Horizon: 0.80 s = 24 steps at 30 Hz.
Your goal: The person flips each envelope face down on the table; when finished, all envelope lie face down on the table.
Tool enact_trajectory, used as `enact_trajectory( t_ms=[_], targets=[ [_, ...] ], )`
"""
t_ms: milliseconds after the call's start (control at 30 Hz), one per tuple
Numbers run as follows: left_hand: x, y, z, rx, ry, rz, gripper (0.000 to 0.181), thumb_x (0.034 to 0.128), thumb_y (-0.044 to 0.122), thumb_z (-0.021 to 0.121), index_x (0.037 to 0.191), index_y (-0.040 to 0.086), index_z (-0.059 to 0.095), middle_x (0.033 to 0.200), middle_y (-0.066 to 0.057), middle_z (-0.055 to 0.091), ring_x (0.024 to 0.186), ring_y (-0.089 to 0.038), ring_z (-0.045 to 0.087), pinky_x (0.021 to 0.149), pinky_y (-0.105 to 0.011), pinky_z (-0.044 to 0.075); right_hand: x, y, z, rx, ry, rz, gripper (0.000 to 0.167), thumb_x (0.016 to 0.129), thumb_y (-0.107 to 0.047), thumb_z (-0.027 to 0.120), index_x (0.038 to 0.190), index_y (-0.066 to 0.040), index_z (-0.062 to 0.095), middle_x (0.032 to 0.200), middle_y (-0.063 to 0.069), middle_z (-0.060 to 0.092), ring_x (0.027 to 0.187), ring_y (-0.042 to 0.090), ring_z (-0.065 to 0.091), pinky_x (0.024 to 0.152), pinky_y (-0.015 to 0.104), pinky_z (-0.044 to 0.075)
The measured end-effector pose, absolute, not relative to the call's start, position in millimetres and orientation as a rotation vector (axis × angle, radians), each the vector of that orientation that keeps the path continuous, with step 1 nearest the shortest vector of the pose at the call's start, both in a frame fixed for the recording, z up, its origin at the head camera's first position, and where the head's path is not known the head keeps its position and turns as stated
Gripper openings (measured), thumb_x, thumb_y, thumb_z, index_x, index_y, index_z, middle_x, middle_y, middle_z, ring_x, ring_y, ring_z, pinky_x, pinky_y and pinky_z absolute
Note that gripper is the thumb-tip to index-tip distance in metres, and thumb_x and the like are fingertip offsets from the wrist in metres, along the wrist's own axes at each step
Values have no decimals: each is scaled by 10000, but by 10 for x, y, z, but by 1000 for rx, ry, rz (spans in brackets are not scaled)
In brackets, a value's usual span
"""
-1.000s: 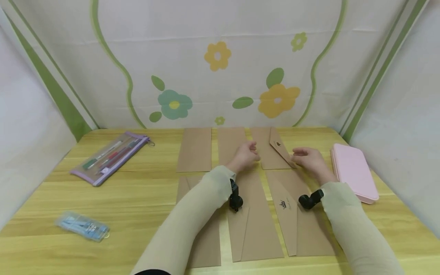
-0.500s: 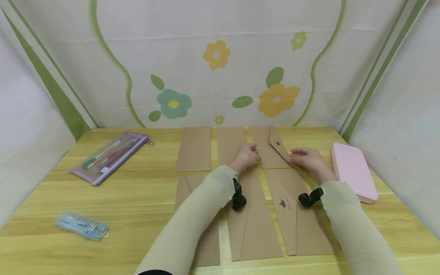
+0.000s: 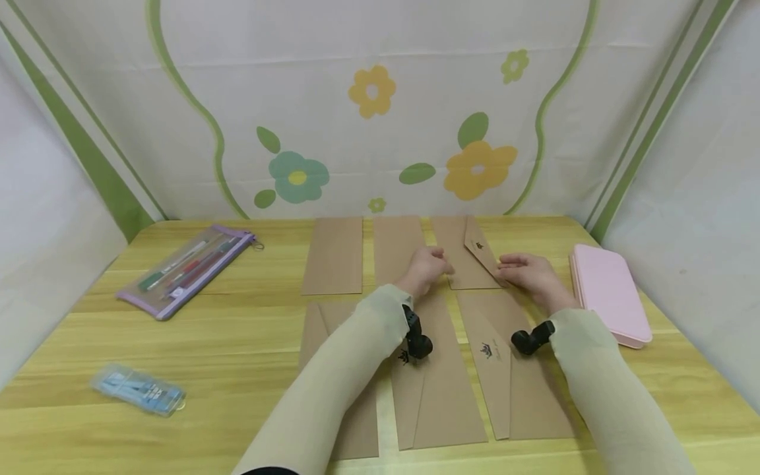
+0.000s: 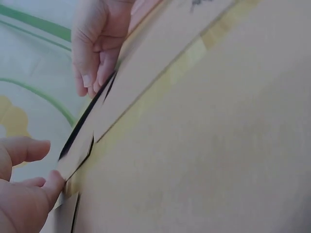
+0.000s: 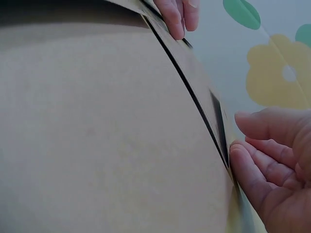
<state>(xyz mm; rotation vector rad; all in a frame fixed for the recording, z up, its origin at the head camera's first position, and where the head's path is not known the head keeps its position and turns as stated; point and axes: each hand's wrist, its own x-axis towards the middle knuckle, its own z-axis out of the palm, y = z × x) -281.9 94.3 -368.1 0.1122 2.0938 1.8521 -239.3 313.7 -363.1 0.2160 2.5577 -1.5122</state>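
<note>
A brown kraft-paper envelope [image 3: 454, 254] with a crown print on its raised flap [image 3: 479, 245] lies in the back row at the right. My left hand [image 3: 425, 269] is at its left edge, fingers loosely bent, fingertips against the paper. At the opposite edge, near the front right corner, my right hand [image 3: 530, 276] touches it with the fingertips. In the right wrist view the right thumb [image 5: 272, 124] stands apart from the fingers [image 5: 250, 170]. The left thumb [image 4: 26, 149] is likewise apart from its fingers in the left wrist view.
Several more envelopes lie around, including one with a crown [image 3: 489, 369] in front. A pink zip case [image 3: 611, 293] sits at the right. On the left are a purple-edged clear pencil pouch [image 3: 187, 270] and a clear box with blue contents [image 3: 139, 389]. A floral curtain [image 3: 368, 132] hangs behind.
The left hand has shifted slightly right and the right hand slightly left, closer to the envelope's two edges. The head view has tilted a little; the envelopes stay in place.
</note>
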Motion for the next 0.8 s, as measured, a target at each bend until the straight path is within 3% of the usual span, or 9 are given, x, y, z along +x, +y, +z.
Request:
enact_trajectory(
  t_ms=[200,433,567,700,800],
  targets=[
    [-2817,959,-3697,-7,2015,1984,558,769,-73,640,1305,-19,492,1295,-148,523,1229,-272,456,1004,-359,404,-2398,3145,-3649,205,2524,-1566,577,903,-162,589,1396,20,349,1373,230,416,941,30,522,778,135,463],
    [-2798,991,-3720,12,1973,2093,555,771,-109,597,1308,-31,483,1301,-151,526,1223,-256,474,984,-323,422,-2395,3134,-3655,199,2518,-1583,593,901,-175,596,1399,23,342,1368,239,418,904,-14,524,787,134,459],
    [-2784,1016,-3704,10,1940,2181,511,791,-108,583,1289,-19,507,1264,-130,553,1177,-232,517,938,-283,456,-2390,3085,-3630,180,2544,-1543,587,906,-212,591,1389,25,358,1376,235,413,1069,136,513,865,190,427],
    [-2784,1031,-3689,12,1925,2249,472,794,-101,588,1256,-11,540,1197,-100,581,1115,-212,552,900,-265,476,-2368,3026,-3596,161,2559,-1507,586,920,-271,564,1382,30,367,1406,238,368,1241,317,377,964,337,374],
    [-2788,1034,-3678,16,1907,2295,451,788,-105,592,1227,-9,563,1150,-93,593,1072,-205,571,879,-261,485,-2355,2992,-3583,170,2544,-1514,594,924,-306,552,1382,25,370,1417,233,354,1254,324,370,999,379,358]
  ],
)
